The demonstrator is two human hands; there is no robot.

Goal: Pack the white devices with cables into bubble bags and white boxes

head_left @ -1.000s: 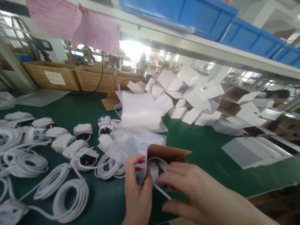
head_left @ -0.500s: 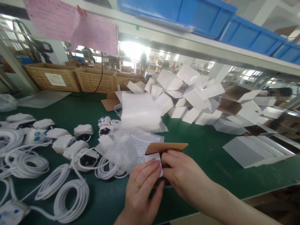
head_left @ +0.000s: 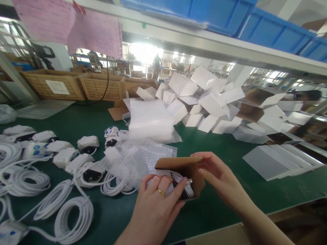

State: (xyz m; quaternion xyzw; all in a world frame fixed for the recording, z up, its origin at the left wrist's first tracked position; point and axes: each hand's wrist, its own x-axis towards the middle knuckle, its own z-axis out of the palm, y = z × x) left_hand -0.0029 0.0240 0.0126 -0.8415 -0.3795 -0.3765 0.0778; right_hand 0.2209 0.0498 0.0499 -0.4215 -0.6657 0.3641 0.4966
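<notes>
A small open cardboard box (head_left: 176,164), brown inside, stands near the bench's front edge with its lid flap raised. Inside it lies a coiled white cable (head_left: 188,188), partly covered by my fingers. My left hand (head_left: 159,204), with a gold ring, is closed over the box's left end, fingers on a white flap (head_left: 162,173). At the right end, my right hand (head_left: 217,172) has its thumb and fingers about the brown side flap. Just behind the box, a sheet of bubble wrap (head_left: 143,156) lies loosely over other white coils.
White socket units (head_left: 88,143) with coiled cables (head_left: 74,219) spread across the left. Bubble bags (head_left: 148,117) are stacked mid-bench. White boxes (head_left: 214,102) pile up behind, and flat cartons (head_left: 268,161) lie right. Blue bins (head_left: 276,32) rest on the overhead shelf; a person (head_left: 156,66) stands far back.
My right hand has come out of the box opening to its right edge, and the coiled cable inside now shows. My left fingers have shifted along the left end.
</notes>
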